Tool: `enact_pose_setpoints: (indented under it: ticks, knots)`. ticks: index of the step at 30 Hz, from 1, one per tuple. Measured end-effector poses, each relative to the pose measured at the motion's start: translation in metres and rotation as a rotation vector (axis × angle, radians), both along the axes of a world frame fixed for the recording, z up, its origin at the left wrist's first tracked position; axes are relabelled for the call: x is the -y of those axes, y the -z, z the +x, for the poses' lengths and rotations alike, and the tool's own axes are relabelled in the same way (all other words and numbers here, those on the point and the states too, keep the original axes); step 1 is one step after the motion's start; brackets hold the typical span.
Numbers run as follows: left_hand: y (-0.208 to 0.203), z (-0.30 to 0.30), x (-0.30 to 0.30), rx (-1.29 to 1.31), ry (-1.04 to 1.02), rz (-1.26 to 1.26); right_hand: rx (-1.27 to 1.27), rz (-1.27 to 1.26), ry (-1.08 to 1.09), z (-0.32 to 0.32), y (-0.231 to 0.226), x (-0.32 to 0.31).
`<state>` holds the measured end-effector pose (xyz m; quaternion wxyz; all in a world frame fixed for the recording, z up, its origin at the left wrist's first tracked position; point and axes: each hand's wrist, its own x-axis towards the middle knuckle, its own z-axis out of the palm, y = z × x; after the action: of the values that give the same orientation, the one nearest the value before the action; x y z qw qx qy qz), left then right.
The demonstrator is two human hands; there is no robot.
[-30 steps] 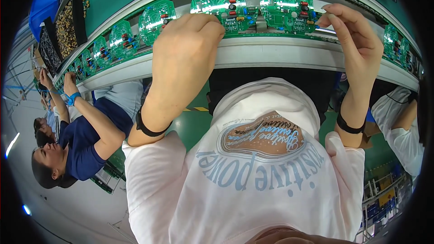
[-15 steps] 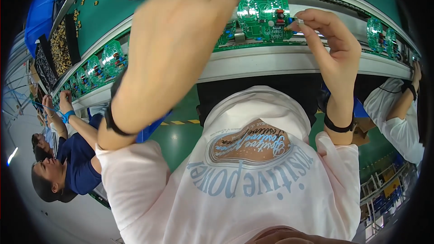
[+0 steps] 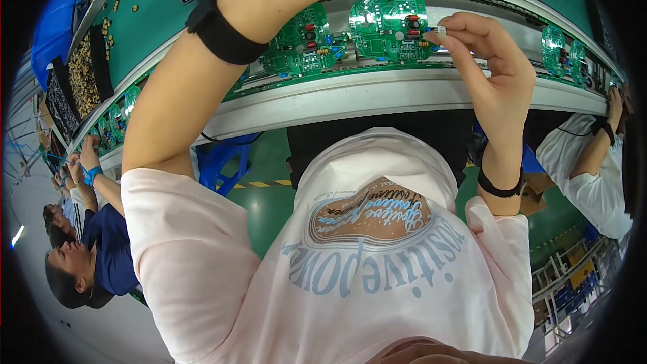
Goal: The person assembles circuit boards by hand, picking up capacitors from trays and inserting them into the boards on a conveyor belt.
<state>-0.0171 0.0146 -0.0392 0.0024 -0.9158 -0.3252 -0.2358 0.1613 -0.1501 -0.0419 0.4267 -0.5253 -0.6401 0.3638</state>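
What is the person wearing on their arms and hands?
Both hands are bare, no gloves. Each wrist has a black band: a wide one on the left wrist, a thin one on the right wrist. Short pale pink sleeves end above the elbows. The left hand is out of view.

Two round green circuit boards (image 3: 389, 25) side by side in the middle of the conveyor rail (image 3: 350, 98), at least two more (image 3: 556, 42) at the right, several more at far left, too bent and small to count. Two black wristbands (image 3: 222, 30), one per forearm. One tiny component (image 3: 441, 29) pinched in the right hand (image 3: 488, 71). Two co-workers (image 3: 94, 256) left, one sleeve (image 3: 586, 162) right.
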Motion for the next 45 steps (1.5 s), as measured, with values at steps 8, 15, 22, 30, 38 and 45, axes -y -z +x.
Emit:
enact_pose_setpoints:
  ticks: [8,15,22,30,38,45]
  knots:
    - [-0.009,0.0,0.0,0.202,0.004,-0.065,0.441,0.246,-0.137,-0.037,-0.003,-0.022]
    - [-0.056,-0.055,0.052,0.43,0.084,-0.198,0.549,0.277,-0.128,-0.044,0.01,-0.026]
    - [-0.055,-0.096,0.093,0.451,-0.267,-0.676,0.609,0.228,-0.123,-0.041,0.006,-0.022]
    - [-0.028,-0.123,0.118,0.276,-0.318,-0.542,0.694,0.277,-0.123,-0.04,0.003,-0.023]
    - [-0.018,-0.129,0.127,0.467,-0.336,-0.791,0.697,0.377,-0.129,-0.039,0.005,-0.023]
    - [-0.007,-0.133,0.13,0.616,-0.402,-0.912,0.766,0.354,-0.129,-0.037,-0.005,-0.018]
